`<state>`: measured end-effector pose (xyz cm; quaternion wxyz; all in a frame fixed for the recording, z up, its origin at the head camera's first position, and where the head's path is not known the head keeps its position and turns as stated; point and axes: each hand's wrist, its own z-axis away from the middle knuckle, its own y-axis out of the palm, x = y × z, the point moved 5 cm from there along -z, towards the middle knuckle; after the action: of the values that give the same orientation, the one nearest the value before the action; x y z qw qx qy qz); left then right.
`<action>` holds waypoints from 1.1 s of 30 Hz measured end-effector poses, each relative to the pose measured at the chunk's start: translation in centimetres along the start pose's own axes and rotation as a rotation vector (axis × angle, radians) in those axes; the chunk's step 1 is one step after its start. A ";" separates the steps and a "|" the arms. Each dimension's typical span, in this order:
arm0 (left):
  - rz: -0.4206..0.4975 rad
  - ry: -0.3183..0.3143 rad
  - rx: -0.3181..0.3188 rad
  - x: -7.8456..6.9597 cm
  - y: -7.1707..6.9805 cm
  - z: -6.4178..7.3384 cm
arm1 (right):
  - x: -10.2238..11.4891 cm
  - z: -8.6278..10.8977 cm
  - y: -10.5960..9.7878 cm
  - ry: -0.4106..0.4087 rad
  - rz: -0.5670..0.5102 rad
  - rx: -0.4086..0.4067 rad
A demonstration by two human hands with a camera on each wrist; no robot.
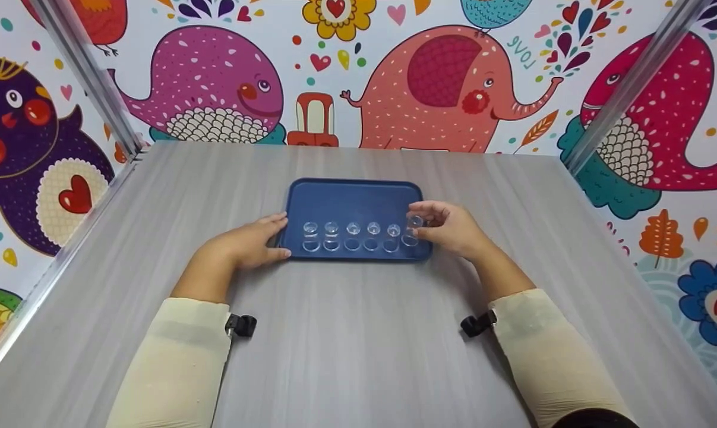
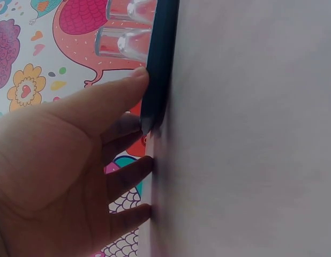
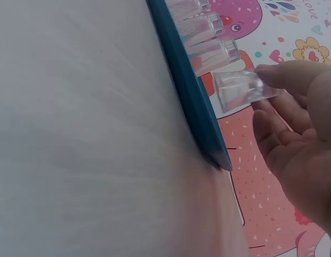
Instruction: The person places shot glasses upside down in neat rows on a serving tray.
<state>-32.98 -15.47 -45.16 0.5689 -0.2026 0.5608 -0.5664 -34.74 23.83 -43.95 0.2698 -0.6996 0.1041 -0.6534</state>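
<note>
A row of small clear cups (image 1: 353, 236) stands along the near side of a blue tray (image 1: 352, 199). At the row's right end my right hand (image 1: 450, 229) pinches one clear cup (image 3: 243, 90) by its upper, narrower end, between thumb and fingers. Its wide end faces down, and a narrow gap to the tray shows in the right wrist view. At the tray's left end my left hand (image 1: 248, 242) rests with fairly straight fingers, its thumb touching the near rim. Two cups (image 2: 125, 43) rise beyond that thumb in the left wrist view.
The tray lies on a grey wood-grain table (image 1: 346, 333). Walls with cartoon animals (image 1: 429, 89) stand behind and at both sides, with metal posts (image 1: 91, 71) at the back corners. Each sleeve carries a small black wrist camera (image 1: 241, 326).
</note>
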 end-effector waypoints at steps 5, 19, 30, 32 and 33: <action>-0.002 0.006 0.000 -0.1 0.0 0.0 | -0.2 -0.1 0.5 -0.042 0.034 0.057; 0.012 0.017 -0.002 -0.1 0.0 0.0 | -0.5 -0.5 0.9 -0.084 0.051 0.097; 0.024 0.011 -0.001 -0.1 0.0 0.1 | -0.7 -0.1 0.1 -0.056 -0.001 0.013; 0.027 0.012 -0.005 -0.2 0.0 0.1 | -0.7 0.0 -0.1 -0.038 -0.009 -0.018; 0.028 0.012 -0.008 -0.1 0.0 0.1 | -0.8 0.0 -0.3 -0.029 -0.013 -0.034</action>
<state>-32.89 -15.37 -45.10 0.5726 -0.1937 0.5691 -0.5574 -34.89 24.43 -44.46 0.2551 -0.7143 0.1067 -0.6429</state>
